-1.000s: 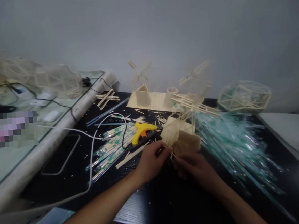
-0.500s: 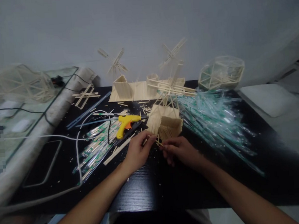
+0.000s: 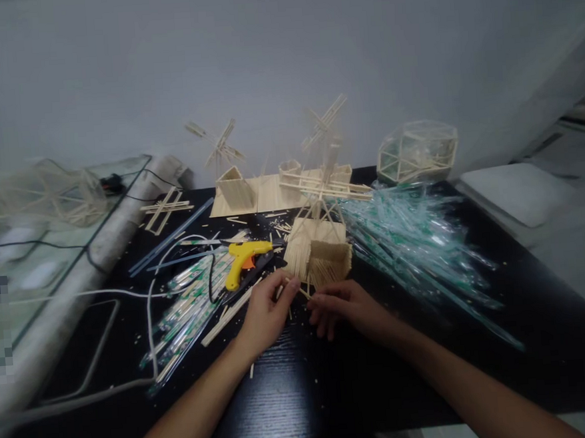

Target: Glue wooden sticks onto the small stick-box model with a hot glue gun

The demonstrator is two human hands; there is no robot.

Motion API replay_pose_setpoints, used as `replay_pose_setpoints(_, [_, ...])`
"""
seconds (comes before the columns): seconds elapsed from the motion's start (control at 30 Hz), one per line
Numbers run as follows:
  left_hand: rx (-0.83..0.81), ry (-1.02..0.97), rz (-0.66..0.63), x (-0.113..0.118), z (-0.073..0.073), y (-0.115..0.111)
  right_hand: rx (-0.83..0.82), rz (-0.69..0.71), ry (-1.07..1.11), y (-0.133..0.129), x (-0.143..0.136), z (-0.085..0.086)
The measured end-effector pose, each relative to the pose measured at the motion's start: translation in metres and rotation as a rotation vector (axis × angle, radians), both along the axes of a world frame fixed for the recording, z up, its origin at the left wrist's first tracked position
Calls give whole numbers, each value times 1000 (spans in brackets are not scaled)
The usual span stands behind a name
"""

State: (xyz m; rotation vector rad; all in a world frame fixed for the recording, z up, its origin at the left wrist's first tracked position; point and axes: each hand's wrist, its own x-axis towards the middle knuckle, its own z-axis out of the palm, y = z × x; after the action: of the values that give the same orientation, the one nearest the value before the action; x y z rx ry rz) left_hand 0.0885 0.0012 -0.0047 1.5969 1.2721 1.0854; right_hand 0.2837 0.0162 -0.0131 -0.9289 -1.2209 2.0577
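Thin wooden stick [image 3: 304,293] slants between the person's left hand [image 3: 267,311] and right hand [image 3: 346,305], pinched thumb-to-finger by both, the right's other fingers loosely spread. From it, an open-topped box [image 3: 331,250] sits at one o'clock, a yellow glue gun [image 3: 242,252] at ten.

No word, brand, number or sign can be read. Green markings show on the clear packaging of the wrapped sticks [image 3: 191,313] lying on the left part of the dark counter [image 3: 384,386], and more green runs through the heaped plastic wrappers [image 3: 414,237] on the right; both are too small and blurred to make out as lettering.
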Motion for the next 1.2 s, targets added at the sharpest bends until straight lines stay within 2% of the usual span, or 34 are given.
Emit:
replay_pose_setpoints(0.23, [7, -9, -4, 0, -1, 0, 20, 33, 5, 1, 2, 2])
replay_pose_setpoints(0.53, [26, 7, -17, 0, 3, 0, -44, -12, 33, 1, 0, 1])
replay_pose_setpoints(0.97, [6, -17, 46, -1, 3, 1, -142, -59, 123, 1, -2, 0])
replay_pose_setpoints(1.2, [47, 39, 16, 1, 5, -1, -62, 30, 8, 0, -1, 3])
